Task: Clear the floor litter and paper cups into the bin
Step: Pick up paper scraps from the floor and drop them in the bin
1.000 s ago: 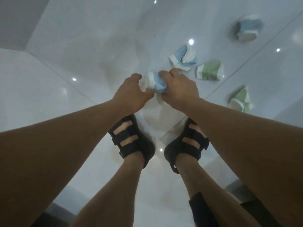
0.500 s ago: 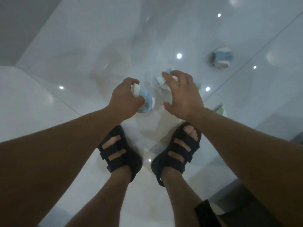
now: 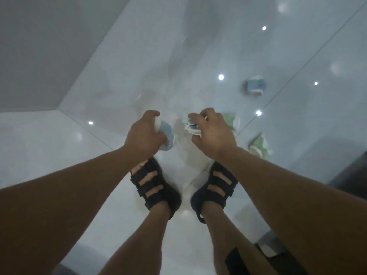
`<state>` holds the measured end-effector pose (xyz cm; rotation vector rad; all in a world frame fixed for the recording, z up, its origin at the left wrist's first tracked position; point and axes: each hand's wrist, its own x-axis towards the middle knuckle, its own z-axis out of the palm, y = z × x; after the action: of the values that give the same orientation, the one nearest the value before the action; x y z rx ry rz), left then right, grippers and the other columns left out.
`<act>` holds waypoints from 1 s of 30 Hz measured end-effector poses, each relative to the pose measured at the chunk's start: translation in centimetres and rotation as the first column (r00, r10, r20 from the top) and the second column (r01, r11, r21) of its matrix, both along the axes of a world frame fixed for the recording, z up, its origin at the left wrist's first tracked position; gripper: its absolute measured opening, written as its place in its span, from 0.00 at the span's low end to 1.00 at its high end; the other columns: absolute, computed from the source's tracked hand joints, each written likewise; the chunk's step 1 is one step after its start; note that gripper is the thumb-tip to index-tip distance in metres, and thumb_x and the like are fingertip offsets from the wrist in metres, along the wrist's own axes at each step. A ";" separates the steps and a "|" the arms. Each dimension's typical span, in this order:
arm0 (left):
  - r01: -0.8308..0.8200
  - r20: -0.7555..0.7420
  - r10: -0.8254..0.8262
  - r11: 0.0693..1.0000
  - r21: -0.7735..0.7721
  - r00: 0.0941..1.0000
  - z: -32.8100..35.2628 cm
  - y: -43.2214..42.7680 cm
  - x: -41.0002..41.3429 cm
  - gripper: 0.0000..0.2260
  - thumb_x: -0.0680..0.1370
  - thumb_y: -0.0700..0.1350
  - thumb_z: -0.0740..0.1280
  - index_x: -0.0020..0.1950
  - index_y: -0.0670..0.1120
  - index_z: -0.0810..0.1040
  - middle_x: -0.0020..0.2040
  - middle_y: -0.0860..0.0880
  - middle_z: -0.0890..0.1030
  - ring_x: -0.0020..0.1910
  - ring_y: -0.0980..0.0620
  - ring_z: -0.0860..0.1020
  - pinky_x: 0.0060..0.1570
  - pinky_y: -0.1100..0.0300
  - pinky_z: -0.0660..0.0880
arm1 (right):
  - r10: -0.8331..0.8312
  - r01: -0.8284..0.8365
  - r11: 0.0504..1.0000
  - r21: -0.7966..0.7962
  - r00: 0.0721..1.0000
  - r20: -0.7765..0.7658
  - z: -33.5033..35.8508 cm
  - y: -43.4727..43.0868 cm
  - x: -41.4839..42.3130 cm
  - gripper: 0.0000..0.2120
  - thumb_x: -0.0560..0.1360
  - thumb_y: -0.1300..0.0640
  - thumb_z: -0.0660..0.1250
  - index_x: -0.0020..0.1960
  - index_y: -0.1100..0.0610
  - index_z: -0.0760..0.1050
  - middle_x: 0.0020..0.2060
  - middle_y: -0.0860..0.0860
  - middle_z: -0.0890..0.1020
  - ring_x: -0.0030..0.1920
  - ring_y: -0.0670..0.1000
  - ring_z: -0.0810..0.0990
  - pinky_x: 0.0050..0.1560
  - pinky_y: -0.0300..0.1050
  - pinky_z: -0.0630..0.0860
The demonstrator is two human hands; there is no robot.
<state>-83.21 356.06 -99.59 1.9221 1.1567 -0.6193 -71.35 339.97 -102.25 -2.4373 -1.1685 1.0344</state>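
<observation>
The person bends over a glossy white tiled floor, both arms reaching down past the sandalled feet.

1. The left hand grips a crushed blue paper cup. Its fingers are curled round the cup body, and the cup protrudes from the palm toward 3 o'clock. A full wrap of this kind suits a flattened cup, which offers no firm rim to hold.
2. The right hand sits over a crumpled blue-and-white cup. Thumb and fingertips pinch its folded edges. Whether this cup has left the floor cannot be determined.
3. Three cups remain on the tiles. One green cup lies just beyond the right hand at 1 o'clock, partly hidden by it. A second green cup lies near the right wrist at 3 o'clock. A blue cup lies well apart at 1 o'clock.

Loading one cup per hand probably halves the trips required. No bin can be identified; a dark object at the 3 o'clock edge is unclear.
</observation>
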 end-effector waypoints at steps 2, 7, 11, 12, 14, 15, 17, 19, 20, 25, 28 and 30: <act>0.046 0.016 -0.046 0.999 0.010 0.999 4.2 0.2 1.7 0.26 0.71 0.42 0.69 0.68 0.51 0.67 0.55 0.47 0.74 0.52 0.45 0.74 0.51 0.56 0.72 | -0.070 0.071 0.997 0.003 0.996 -0.050 4.4 -0.9 0.1 0.23 0.73 0.57 0.68 0.68 0.54 0.73 0.61 0.58 0.71 0.55 0.60 0.73 0.51 0.50 0.73; 0.239 0.094 -0.240 0.971 0.020 0.966 17.5 -0.7 6.3 0.25 0.73 0.42 0.67 0.69 0.50 0.67 0.54 0.45 0.77 0.46 0.48 0.74 0.47 0.58 0.70 | -0.283 0.278 0.959 -0.057 0.954 -0.102 17.8 -4.8 2.3 0.22 0.75 0.56 0.68 0.69 0.51 0.73 0.65 0.52 0.69 0.57 0.55 0.76 0.54 0.47 0.74; 0.411 0.141 -0.414 0.910 0.054 0.899 29.3 -2.4 9.4 0.26 0.74 0.42 0.66 0.71 0.50 0.65 0.58 0.44 0.77 0.49 0.46 0.74 0.47 0.58 0.71 | -0.405 0.402 0.913 -0.067 0.914 -0.025 30.1 -8.7 4.4 0.22 0.76 0.57 0.67 0.70 0.52 0.71 0.65 0.53 0.70 0.55 0.56 0.78 0.51 0.41 0.70; 0.444 0.155 -0.447 0.894 0.059 0.881 32.0 -3.0 10.0 0.26 0.74 0.43 0.66 0.71 0.50 0.65 0.60 0.44 0.76 0.52 0.45 0.76 0.49 0.57 0.72 | -0.420 0.418 0.905 -0.075 0.907 -0.011 32.9 -9.6 4.7 0.23 0.76 0.57 0.67 0.70 0.52 0.71 0.66 0.53 0.70 0.55 0.56 0.78 0.51 0.40 0.68; 0.509 0.189 -0.512 0.858 0.070 0.838 37.0 -4.6 10.7 0.26 0.74 0.42 0.66 0.72 0.50 0.64 0.62 0.43 0.76 0.56 0.43 0.76 0.53 0.57 0.71 | -0.457 0.456 0.884 -0.099 0.889 0.019 38.4 -11.4 4.4 0.23 0.76 0.56 0.66 0.71 0.52 0.69 0.66 0.52 0.69 0.56 0.55 0.77 0.51 0.41 0.69; 0.544 0.209 -0.547 0.836 0.078 0.811 39.3 -5.5 10.9 0.26 0.74 0.42 0.65 0.72 0.49 0.65 0.62 0.43 0.76 0.57 0.43 0.76 0.52 0.57 0.70 | -0.475 0.476 0.872 -0.113 0.879 0.037 40.8 -12.2 3.9 0.23 0.77 0.56 0.66 0.71 0.51 0.69 0.67 0.52 0.69 0.56 0.55 0.77 0.53 0.42 0.71; 0.606 0.248 -0.608 0.790 0.091 0.755 43.5 -7.3 10.5 0.25 0.75 0.41 0.65 0.72 0.49 0.65 0.62 0.43 0.76 0.57 0.42 0.76 0.52 0.57 0.70 | -0.536 0.541 0.830 -0.136 0.841 0.070 45.5 -13.8 1.9 0.23 0.77 0.55 0.65 0.71 0.51 0.69 0.67 0.52 0.69 0.57 0.55 0.77 0.57 0.46 0.74; 0.676 0.278 -0.673 0.730 0.100 0.685 47.0 -9.1 9.5 0.26 0.75 0.41 0.65 0.72 0.49 0.64 0.61 0.43 0.76 0.56 0.42 0.76 0.52 0.57 0.70 | -0.632 0.639 0.759 -0.127 0.769 0.090 49.5 -15.6 -1.4 0.23 0.77 0.55 0.65 0.71 0.51 0.69 0.66 0.52 0.69 0.57 0.56 0.77 0.55 0.44 0.73; 0.718 0.291 -0.712 0.688 0.106 0.640 48.6 -10.1 8.8 0.26 0.75 0.41 0.64 0.72 0.49 0.64 0.61 0.43 0.76 0.56 0.43 0.76 0.52 0.56 0.71 | -0.684 0.691 0.714 -0.117 0.723 0.099 51.3 -16.5 -3.5 0.22 0.77 0.54 0.65 0.71 0.51 0.69 0.66 0.52 0.69 0.56 0.55 0.77 0.53 0.42 0.72; 0.878 0.279 -0.867 0.460 0.132 0.412 55.0 -15.6 4.4 0.25 0.75 0.41 0.63 0.72 0.51 0.64 0.61 0.44 0.76 0.56 0.44 0.76 0.51 0.59 0.70 | -0.859 0.859 0.496 -0.123 0.506 0.074 57.7 -21.1 -15.4 0.22 0.77 0.54 0.66 0.70 0.51 0.70 0.65 0.52 0.70 0.56 0.56 0.77 0.58 0.45 0.74; 0.942 0.291 -0.924 0.300 0.152 0.247 57.7 -20.4 1.1 0.25 0.75 0.41 0.63 0.71 0.50 0.64 0.58 0.45 0.77 0.53 0.45 0.77 0.48 0.60 0.71 | -0.940 0.943 0.321 -0.089 0.329 0.089 60.0 -24.1 -22.0 0.21 0.76 0.54 0.66 0.69 0.51 0.72 0.63 0.52 0.71 0.55 0.56 0.78 0.56 0.44 0.74; 0.967 0.301 -0.944 0.194 0.163 0.138 59.2 -24.6 -1.2 0.26 0.73 0.40 0.64 0.71 0.51 0.65 0.57 0.45 0.77 0.51 0.47 0.76 0.46 0.59 0.71 | -0.972 0.976 0.208 -0.055 0.213 0.102 60.9 -26.2 -26.1 0.21 0.76 0.52 0.66 0.68 0.50 0.73 0.62 0.52 0.72 0.56 0.55 0.78 0.54 0.44 0.72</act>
<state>-84.42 331.43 -40.34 2.4227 -0.5800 -0.8777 -97.49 313.74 -41.32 -2.4730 0.6185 0.5434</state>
